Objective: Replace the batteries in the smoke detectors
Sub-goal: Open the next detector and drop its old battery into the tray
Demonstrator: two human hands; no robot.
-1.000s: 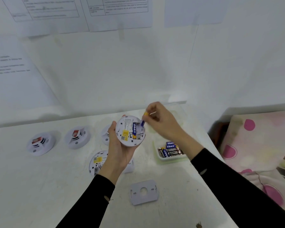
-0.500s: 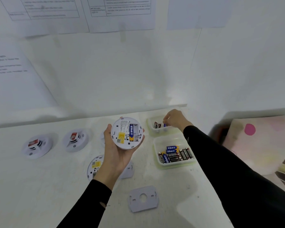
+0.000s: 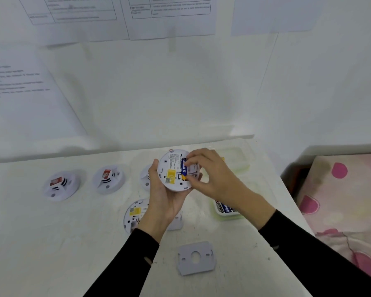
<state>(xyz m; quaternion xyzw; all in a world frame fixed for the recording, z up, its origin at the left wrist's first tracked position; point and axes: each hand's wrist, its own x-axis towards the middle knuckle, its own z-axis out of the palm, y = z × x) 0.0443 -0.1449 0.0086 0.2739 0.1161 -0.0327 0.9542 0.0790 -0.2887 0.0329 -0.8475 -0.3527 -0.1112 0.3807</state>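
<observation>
My left hand grips a round white smoke detector from below, its back with a yellow label turned up at me. A blue and yellow battery sits in its open compartment. My right hand reaches in from the right, and its thumb and fingertips pinch the top end of that battery. Two plastic tubs stand behind and below my right hand: a near battery tub with several batteries and a far tub, mostly hidden.
On the white table stand two face-up detectors. A third detector is half hidden behind my left hand, and a face-down detector lies below it. A grey mounting plate lies near me. Pink-dotted fabric borders the table's right edge.
My right hand carried a battery away from the detector to the far tub, then came back and now pinches the battery left in the compartment. My left hand kept holding the detector.
</observation>
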